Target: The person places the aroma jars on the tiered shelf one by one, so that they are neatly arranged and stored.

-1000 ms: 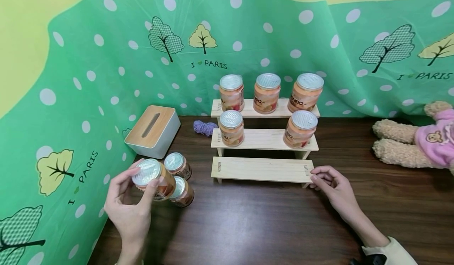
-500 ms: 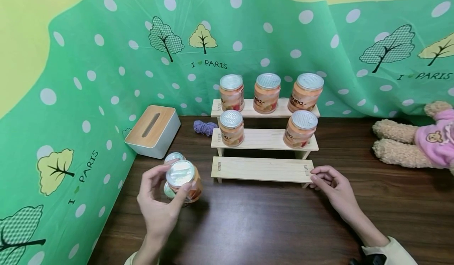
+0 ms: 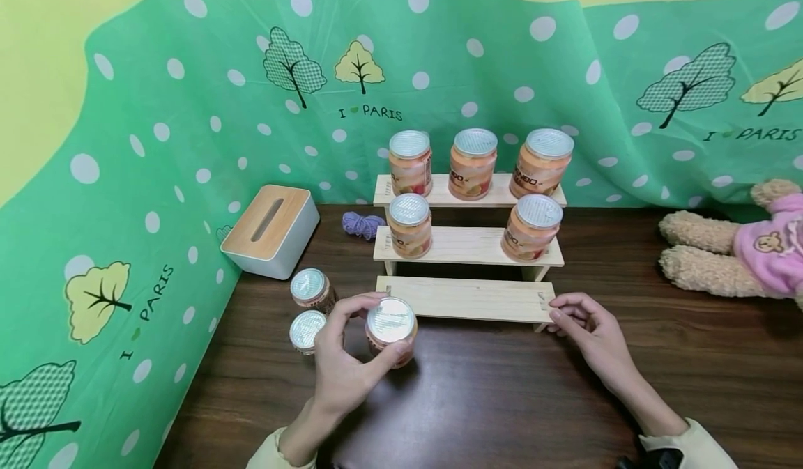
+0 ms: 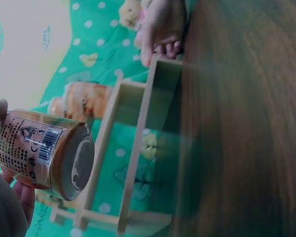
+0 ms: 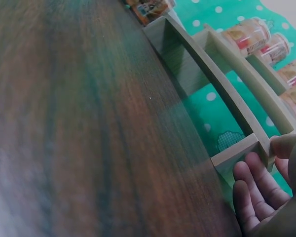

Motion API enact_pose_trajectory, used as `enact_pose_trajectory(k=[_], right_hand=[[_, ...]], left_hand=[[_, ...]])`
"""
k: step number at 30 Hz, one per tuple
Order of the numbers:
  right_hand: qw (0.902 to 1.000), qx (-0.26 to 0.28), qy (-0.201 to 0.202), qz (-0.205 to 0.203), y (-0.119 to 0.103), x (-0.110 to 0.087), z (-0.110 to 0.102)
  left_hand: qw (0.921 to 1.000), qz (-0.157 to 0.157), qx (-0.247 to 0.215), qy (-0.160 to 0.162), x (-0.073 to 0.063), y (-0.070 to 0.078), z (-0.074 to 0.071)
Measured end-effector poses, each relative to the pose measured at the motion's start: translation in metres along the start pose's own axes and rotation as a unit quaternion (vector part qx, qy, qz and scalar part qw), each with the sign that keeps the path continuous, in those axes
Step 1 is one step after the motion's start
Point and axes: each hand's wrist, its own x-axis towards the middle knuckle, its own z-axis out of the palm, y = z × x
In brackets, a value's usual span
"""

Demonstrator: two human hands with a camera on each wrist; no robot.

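Observation:
My left hand (image 3: 343,371) grips a silver-lidded jar (image 3: 392,324) of orange fruit between thumb and fingers. It holds the jar off the table, in front of the left end of the three-tier wooden display shelf (image 3: 467,299). In the left wrist view the jar (image 4: 27,148) is tilted, its barcode label and base showing. With thumb and fingers, my right hand (image 3: 590,333) pinches the right end of the lowest tier. The right wrist view has the thumb over that corner and the other fingers curled beside the leg. Several similar jars (image 3: 473,166) stand on the upper two tiers.
Two more jars (image 3: 307,329) stand on the dark wooden table (image 3: 489,399) left of my left hand. Behind them is a tissue box (image 3: 276,232) with a wooden lid. Purple yarn (image 3: 362,226) lies beside the shelf, and a teddy bear (image 3: 740,253) lies at the right.
My left hand has carried the jar rightward from beside the two table jars to the shelf's lower left end. The right hand stays on the shelf corner.

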Motion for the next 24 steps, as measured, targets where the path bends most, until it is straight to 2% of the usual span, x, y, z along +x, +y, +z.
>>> enact_pose_trajectory(k=[5, 14, 24], right_hand=[[1.0, 0.006, -0.002, 0.002, 0.001, 0.0, 0.0], [0.9999, 0.012, 0.0, -0.003, 0.001, -0.001, 0.0], [0.9998, 0.018, -0.002, -0.009, 0.002, -0.001, 0.0]], left_hand=[[0.9994, -0.007, 0.028, -0.019, -0.003, -0.002, 0.015], [0.9985, -0.014, 0.013, -0.051, 0.003, -0.005, 0.042], [0.9974, -0.029, 0.018, -0.063, 0.013, -0.014, 0.068]])
